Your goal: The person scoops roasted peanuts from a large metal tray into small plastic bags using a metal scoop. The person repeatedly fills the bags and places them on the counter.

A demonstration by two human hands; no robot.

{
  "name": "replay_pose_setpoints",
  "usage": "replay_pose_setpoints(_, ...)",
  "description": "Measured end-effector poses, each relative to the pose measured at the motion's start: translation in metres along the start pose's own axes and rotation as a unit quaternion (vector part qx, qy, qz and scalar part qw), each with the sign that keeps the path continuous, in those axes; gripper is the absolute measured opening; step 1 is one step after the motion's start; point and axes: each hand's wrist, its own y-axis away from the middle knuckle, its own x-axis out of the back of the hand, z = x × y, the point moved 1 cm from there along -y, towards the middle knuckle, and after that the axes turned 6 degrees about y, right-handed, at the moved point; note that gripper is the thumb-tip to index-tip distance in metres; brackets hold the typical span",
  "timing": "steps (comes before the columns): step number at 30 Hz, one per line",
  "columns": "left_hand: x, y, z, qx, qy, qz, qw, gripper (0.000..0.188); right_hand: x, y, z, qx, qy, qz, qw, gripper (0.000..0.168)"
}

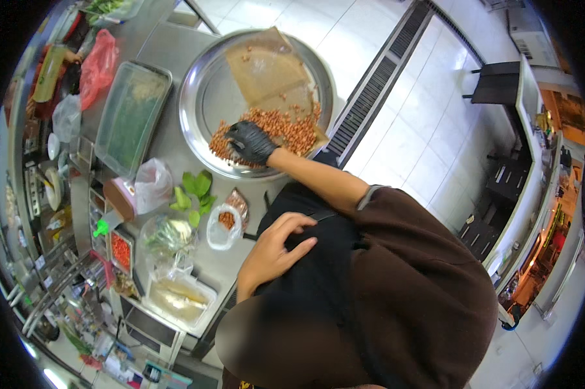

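My right hand [249, 142], in a black glove, is palm down with bent fingers among reddish-brown nuts [299, 133], apparently peanuts. Whether it grips any of them cannot be told. The nuts are spread over the near part of a large round metal tray [202, 92]. Brown paper [268, 68] lies under part of them, with a few loose nuts on it. My left hand [275, 250] is bare, held before the black apron [302, 287], its fingers apart and nothing in them. Near it on the steel table [229, 272] stands an opened clear plastic bag [223, 236] with some nuts inside.
Left of the tray stands a lidded plastic container [134, 116]. Green leaves [197, 187], a bag of greens [168, 240], chopped red pieces in a container [121, 250] and a white tray with liquid [183, 301] lie nearer. A floor drain grate [365, 107] runs beyond the table.
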Motion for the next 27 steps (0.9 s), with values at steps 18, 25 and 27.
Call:
replay_pose_setpoints(18, -0.005, -0.02, -0.059, 0.181, -0.067, 0.188, 0.963, 0.039, 0.062, -0.135, 0.152, -0.032, 0.1, 0.105, 0.989, 0.03)
replay_pose_setpoints(25, -0.039, -0.028, -0.053, 0.266, -0.004, 0.326, 0.907, 0.039, 0.033, -0.161, 0.172, -0.015, 0.219, -0.044, 0.975, 0.021)
replay_pose_setpoints(27, -0.046, -0.028, -0.051, 0.292, 0.038, 0.364, 0.884, 0.039, 0.037, -0.127, 0.157, -0.028, 0.157, -0.067, 0.985, 0.016)
